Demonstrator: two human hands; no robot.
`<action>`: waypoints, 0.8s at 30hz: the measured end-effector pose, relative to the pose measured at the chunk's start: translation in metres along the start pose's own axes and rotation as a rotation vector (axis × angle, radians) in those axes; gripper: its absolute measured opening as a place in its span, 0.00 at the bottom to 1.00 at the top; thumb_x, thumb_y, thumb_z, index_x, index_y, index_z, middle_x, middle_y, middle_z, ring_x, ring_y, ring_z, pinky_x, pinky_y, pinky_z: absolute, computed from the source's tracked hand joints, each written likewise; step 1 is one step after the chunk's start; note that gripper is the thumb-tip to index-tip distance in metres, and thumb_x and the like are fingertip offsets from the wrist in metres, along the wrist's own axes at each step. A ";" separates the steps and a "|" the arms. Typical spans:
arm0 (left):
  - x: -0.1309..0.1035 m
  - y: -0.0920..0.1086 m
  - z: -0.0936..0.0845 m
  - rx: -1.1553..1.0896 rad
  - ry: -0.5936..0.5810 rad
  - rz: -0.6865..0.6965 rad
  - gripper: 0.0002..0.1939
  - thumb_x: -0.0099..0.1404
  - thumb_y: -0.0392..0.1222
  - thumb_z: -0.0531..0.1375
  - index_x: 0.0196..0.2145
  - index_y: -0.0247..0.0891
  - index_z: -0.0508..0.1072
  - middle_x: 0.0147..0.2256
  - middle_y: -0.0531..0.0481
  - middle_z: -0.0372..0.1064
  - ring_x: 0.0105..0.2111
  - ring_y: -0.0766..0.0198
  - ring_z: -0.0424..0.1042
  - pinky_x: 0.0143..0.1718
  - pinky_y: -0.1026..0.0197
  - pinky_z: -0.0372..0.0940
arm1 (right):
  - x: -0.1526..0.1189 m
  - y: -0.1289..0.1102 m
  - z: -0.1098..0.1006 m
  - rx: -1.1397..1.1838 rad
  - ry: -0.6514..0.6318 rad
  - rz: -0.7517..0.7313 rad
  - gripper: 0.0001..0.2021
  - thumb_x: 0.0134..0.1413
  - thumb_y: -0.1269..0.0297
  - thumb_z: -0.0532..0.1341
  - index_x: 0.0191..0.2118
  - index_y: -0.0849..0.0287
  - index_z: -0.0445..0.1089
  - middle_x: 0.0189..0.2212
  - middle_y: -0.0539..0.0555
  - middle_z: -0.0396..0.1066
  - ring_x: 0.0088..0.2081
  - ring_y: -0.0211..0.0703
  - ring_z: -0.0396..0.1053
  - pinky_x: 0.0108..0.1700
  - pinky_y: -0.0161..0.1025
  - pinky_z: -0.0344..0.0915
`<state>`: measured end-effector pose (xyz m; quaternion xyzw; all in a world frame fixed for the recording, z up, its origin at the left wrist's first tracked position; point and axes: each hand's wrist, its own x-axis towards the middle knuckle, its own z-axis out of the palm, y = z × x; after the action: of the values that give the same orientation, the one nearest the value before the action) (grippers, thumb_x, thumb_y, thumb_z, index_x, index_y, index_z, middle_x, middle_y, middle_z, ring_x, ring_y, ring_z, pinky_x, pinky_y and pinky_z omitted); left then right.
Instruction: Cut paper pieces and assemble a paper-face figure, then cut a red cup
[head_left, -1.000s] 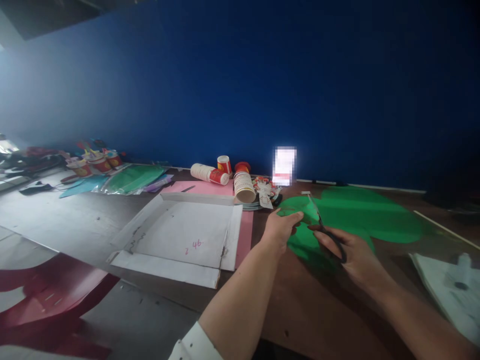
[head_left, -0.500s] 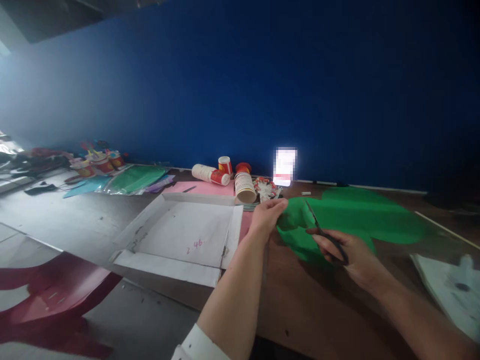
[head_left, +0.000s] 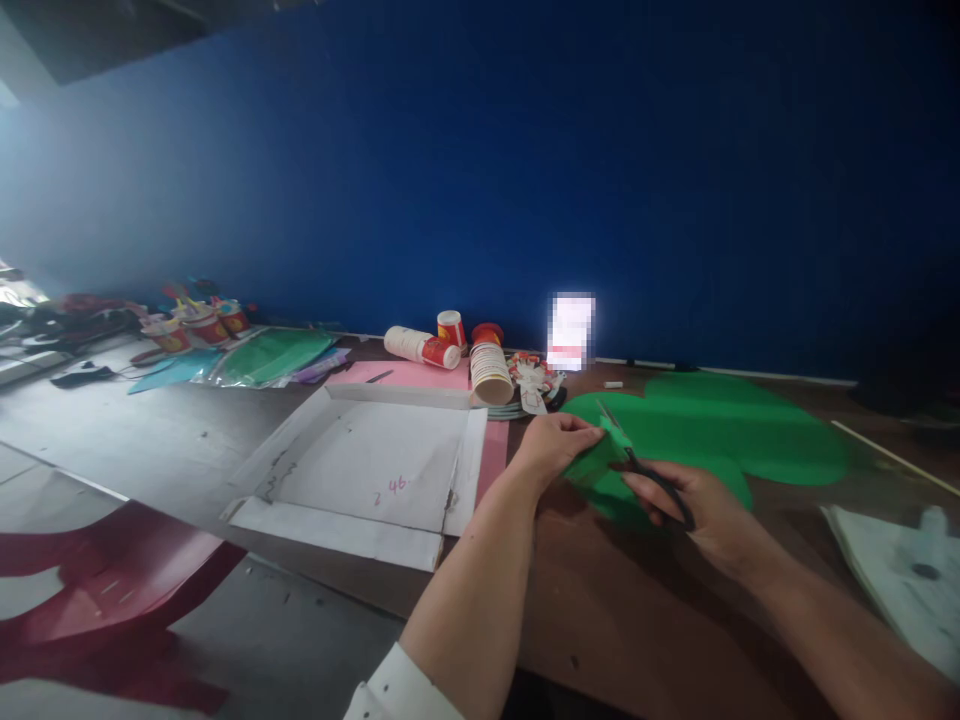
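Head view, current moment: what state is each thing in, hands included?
Left hand, pinching green paper.
Right hand, gripping scissors.
Green paper, partly raised by the blades.
Scissors, blades at the green paper; opening unclear.
Broad green sheet, lying flat.
White tray, open side up.
Nearer cup stack, on its side.
Left-hand cups, upright, filled.
Bright rectangle, pixelated.

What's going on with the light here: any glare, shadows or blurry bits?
Head view: pale glare washes the left end of the table; head view: the glowing panel near the blue wall is very bright and pixelated; head view: a dark shadow lies below the right hand; head view: the red chair looks soft-edged.
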<state>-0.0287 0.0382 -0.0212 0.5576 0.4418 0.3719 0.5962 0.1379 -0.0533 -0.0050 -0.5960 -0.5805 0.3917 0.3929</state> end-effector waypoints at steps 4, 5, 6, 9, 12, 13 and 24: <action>0.001 -0.002 0.001 -0.026 -0.004 -0.001 0.13 0.53 0.47 0.68 0.30 0.34 0.75 0.24 0.53 0.68 0.22 0.71 0.62 0.25 0.66 0.56 | 0.001 0.001 0.000 -0.004 0.011 -0.001 0.24 0.45 0.41 0.66 0.37 0.58 0.81 0.16 0.49 0.64 0.21 0.38 0.59 0.25 0.37 0.56; 0.001 -0.002 0.001 -0.034 -0.006 -0.001 0.13 0.53 0.47 0.68 0.30 0.34 0.75 0.24 0.53 0.68 0.22 0.71 0.62 0.25 0.66 0.56 | 0.001 0.002 -0.001 -0.009 0.007 -0.004 0.24 0.45 0.41 0.66 0.37 0.58 0.81 0.16 0.49 0.64 0.21 0.38 0.59 0.25 0.36 0.56; 0.001 -0.002 0.001 -0.040 -0.009 -0.001 0.13 0.53 0.47 0.68 0.30 0.34 0.75 0.24 0.53 0.68 0.22 0.71 0.62 0.25 0.66 0.56 | 0.001 0.004 -0.001 -0.013 0.007 -0.007 0.23 0.46 0.42 0.66 0.36 0.58 0.81 0.16 0.49 0.64 0.21 0.38 0.59 0.25 0.36 0.56; 0.000 -0.001 0.001 -0.050 -0.013 -0.005 0.13 0.53 0.47 0.68 0.30 0.34 0.75 0.24 0.53 0.68 0.22 0.71 0.62 0.25 0.66 0.57 | 0.002 0.005 -0.001 -0.014 0.012 -0.015 0.23 0.47 0.42 0.66 0.36 0.58 0.81 0.16 0.49 0.64 0.21 0.38 0.59 0.25 0.36 0.57; -0.001 0.001 0.002 -0.055 -0.021 -0.004 0.13 0.53 0.47 0.68 0.29 0.34 0.74 0.23 0.54 0.67 0.22 0.72 0.61 0.25 0.66 0.56 | 0.001 0.003 0.000 0.004 0.014 -0.002 0.23 0.47 0.43 0.66 0.36 0.59 0.81 0.17 0.49 0.64 0.21 0.38 0.59 0.25 0.36 0.57; -0.002 0.001 0.002 -0.059 -0.023 -0.006 0.13 0.53 0.47 0.68 0.29 0.34 0.74 0.23 0.54 0.66 0.21 0.72 0.61 0.24 0.66 0.55 | 0.001 0.002 0.001 0.012 0.013 0.006 0.23 0.46 0.42 0.66 0.36 0.59 0.81 0.17 0.49 0.64 0.22 0.37 0.59 0.25 0.36 0.57; -0.001 -0.002 0.004 -0.021 -0.022 -0.015 0.14 0.54 0.48 0.68 0.30 0.34 0.74 0.23 0.54 0.68 0.22 0.71 0.62 0.25 0.67 0.57 | 0.003 0.012 -0.001 -0.015 -0.006 0.007 0.22 0.49 0.43 0.64 0.36 0.58 0.79 0.17 0.47 0.63 0.22 0.37 0.58 0.26 0.36 0.55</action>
<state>-0.0255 0.0360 -0.0232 0.5519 0.4355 0.3661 0.6097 0.1438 -0.0505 -0.0156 -0.5998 -0.5824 0.3904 0.3854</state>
